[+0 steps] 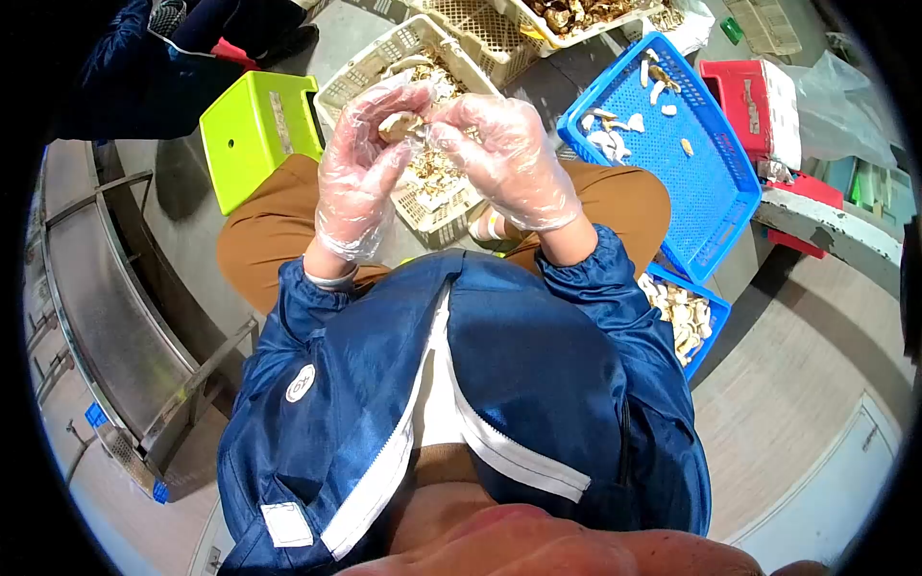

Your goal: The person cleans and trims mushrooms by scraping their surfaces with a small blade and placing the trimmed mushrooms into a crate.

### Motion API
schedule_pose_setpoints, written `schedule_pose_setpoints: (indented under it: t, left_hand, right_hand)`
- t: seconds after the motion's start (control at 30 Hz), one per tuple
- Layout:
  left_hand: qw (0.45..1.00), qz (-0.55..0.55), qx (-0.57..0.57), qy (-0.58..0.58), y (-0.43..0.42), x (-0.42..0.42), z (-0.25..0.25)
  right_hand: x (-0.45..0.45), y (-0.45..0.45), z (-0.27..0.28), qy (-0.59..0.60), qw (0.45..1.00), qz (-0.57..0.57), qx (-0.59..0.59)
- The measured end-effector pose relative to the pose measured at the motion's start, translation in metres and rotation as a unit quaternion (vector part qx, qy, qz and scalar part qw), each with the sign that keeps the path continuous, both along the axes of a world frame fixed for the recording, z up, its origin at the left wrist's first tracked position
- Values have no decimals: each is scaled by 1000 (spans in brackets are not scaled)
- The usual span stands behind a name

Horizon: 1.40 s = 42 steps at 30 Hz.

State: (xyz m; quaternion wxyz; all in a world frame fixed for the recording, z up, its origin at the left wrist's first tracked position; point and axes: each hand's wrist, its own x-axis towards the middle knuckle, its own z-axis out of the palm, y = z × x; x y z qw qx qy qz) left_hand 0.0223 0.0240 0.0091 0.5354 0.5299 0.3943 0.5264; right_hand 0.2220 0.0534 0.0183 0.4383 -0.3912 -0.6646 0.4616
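A mushroom piece (pixel 399 125) is at upper centre, pinched in the left hand (pixel 357 173); the right hand (pixel 516 158) is close beside it, fingertips bunched, its grip impossible to tell. The step seems to be working the piece over; the next move calls for a steady left hold. A beige basket (pixel 423 223) of scraps sits beneath, a blue tray (pixel 691 182) upper right, a green stool (pixel 242 139) upper left. Nothing visibly blocks the hands.
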Motion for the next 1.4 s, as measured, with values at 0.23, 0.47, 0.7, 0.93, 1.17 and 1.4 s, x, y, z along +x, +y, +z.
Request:
schedule_pose_setpoints:
  t: [0.23,0.47,0.7,0.93,1.17,1.4]
  left_hand:
    - [996,2,-63,-57,2,0,6]
    - [997,-24,-53,-47,2,0,3]
    - [998,-42,-36,-39,1,1,0]
    - [993,-5,-113,-24,3,-3,10]
    - [978,2,-190,-87,0,-14,3]
    - [935,-36,-254,-246,1,-9,3]
  right_hand:
    - [5,6,-12,63,990,36,-120]
    - [7,5,-7,66,989,64,-116]
    - [5,5,-10,23,999,9,-41]
    - [9,4,-9,53,990,11,-132]
    - [7,2,-3,170,966,26,-195]
    - [9,6,-22,267,922,35,-278]
